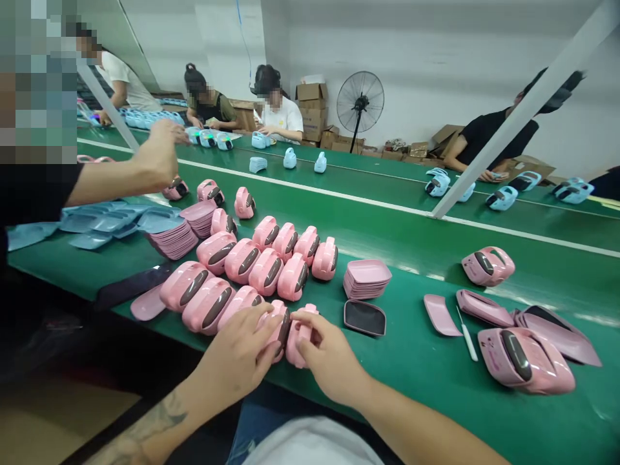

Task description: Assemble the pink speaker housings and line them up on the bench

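In the head view, the left hand [239, 358] is lying palm-down over a pink casing [277, 323] at the near edge of the green table [416, 361], fingers curled over its top and gripping it. The right hand [329, 358] is pressing against a second pink casing [299, 336] just beside the first, thumb and fingers closing on its side; the two casings are touching each other between the hands.

No brand name, label or readable writing is showing on any casing or carton; the faint marking on the side of the big pink housing [526, 358] at the right is too small to read.

Behind the hands, rows of pink casings [252, 261] are crowding together, each with a dark window. A stack of pink lids [367, 279] is sitting near them, with a dark-faced panel [364, 317] just in front of it. A white tool [467, 336] is lying between a loose pink lid [440, 314] and the big housing.

The undersides of the two held casings are being hidden by the hands. A co-worker's arm [130, 171] is reaching in from the left, the body cut off by the frame edge. Blue trays [106, 223] are overlapping at the left, hard to count. Across the belts, seated people are partly hidden behind blue casings [208, 137] and a slanted white post [523, 110]. A floor fan [360, 103] is standing by cartons [312, 106].
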